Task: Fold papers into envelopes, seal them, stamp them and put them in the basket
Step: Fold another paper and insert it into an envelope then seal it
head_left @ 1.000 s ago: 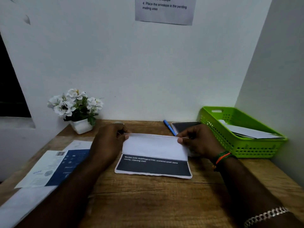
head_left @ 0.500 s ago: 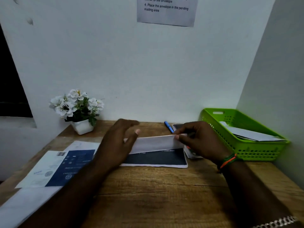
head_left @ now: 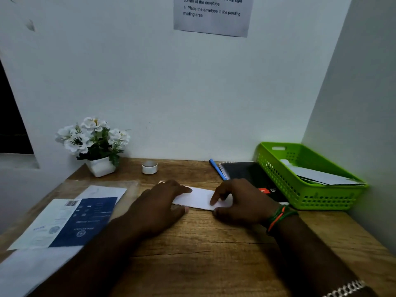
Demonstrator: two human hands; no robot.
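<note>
Near edge: your forearms cross the bare wood of the desk (head_left: 192, 243); loose printed sheets (head_left: 70, 219) lie to your left.
Left hand: your left hand (head_left: 158, 206) lies flat, palm down, fingers spread over the left end of the folded paper (head_left: 201, 198); it presses and grips nothing.
Right hand: your right hand (head_left: 240, 200) rests on the right end, index fingertip pushed down onto the sheet, thumb at the near edge; it pins the paper and does not clasp it.
Paper position: it lies flat at mid-desk between your hands, just in front of the black notebook (head_left: 250, 176).
Paper direction: its long axis runs left to right, with the near long edge toward you; I cannot tell which edge is the crease.
Risk: I judge that uneven pressure could let the layers slide, giving a crooked crease that fits an envelope badly; lifting one hand early may let it spring open.
Farther back: a blue pen (head_left: 217, 169) and a small white roll (head_left: 149, 167); the green basket (head_left: 321, 196) at far right already holds papers.
</note>
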